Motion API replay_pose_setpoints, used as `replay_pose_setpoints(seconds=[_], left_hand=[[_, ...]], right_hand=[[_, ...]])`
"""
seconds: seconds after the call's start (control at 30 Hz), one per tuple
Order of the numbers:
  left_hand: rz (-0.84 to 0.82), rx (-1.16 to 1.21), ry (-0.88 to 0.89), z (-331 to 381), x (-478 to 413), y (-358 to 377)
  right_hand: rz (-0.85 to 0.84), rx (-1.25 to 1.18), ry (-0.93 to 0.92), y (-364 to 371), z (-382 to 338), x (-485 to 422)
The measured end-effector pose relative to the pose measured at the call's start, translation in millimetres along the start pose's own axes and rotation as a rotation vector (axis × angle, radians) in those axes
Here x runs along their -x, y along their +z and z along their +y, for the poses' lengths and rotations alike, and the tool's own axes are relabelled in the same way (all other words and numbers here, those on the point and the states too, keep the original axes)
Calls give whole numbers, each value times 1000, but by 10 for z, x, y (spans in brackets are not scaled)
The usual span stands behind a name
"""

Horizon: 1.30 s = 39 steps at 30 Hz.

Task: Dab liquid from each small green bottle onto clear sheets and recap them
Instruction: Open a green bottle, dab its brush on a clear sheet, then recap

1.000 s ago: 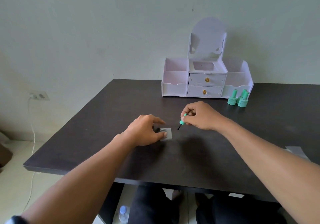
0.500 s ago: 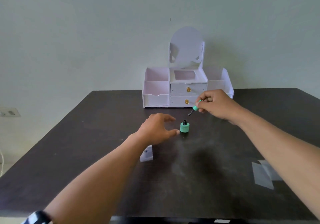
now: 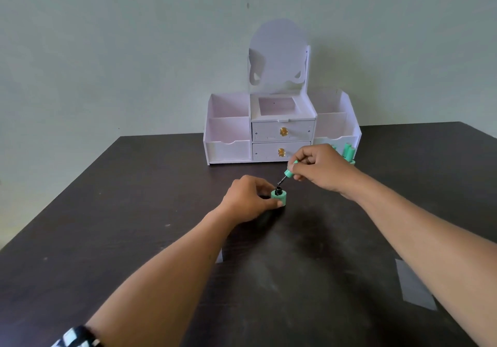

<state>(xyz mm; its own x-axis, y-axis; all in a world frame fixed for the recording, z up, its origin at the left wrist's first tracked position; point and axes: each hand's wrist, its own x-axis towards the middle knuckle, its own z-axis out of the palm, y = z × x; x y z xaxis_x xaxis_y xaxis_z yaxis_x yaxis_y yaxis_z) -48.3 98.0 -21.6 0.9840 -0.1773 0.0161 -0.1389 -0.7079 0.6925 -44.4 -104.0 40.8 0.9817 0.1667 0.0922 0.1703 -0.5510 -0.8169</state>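
**Holding the brush cap over an open green bottle**

Gripping the small green bottle (image 3: pixel 278 197) between thumb and fingertips, the left hand (image 3: pixel 248 198) keeps it upright on the dark table (image 3: pixel 134 212), near the middle. The bottle is squat and mint green, with a black open neck on top. The right hand (image 3: pixel 320 168) pinches the matching green brush cap (image 3: pixel 290 170), tilted, its thin dark brush tip just at the bottle's neck. Behind, a pale lilac organiser (image 3: pixel 282 129) with two drawers stands by the wall; more green bottles (image 3: pixel 349 153) stand capped by its right end, partly hidden by the right hand. A clear sheet (image 3: pixel 414 285) lies flat at the table's right; another sheet (image 3: pixel 219 256) peeks from under the left forearm.
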Motion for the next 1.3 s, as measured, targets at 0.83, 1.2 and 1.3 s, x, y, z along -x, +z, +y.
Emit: replay_pose_setpoints(seconds=[0.83,1.2,1.3], left_hand=[[13,52,-16,-58,-12,30],[-11,73,-29,-41,1,7],[-10,71,-38,-26,1,5]], right_hand=[[-45,249,-121,100,-89,-79],[-157,581,-203,206,-167,-107],[-155,675,-224,187,-177,-103]])
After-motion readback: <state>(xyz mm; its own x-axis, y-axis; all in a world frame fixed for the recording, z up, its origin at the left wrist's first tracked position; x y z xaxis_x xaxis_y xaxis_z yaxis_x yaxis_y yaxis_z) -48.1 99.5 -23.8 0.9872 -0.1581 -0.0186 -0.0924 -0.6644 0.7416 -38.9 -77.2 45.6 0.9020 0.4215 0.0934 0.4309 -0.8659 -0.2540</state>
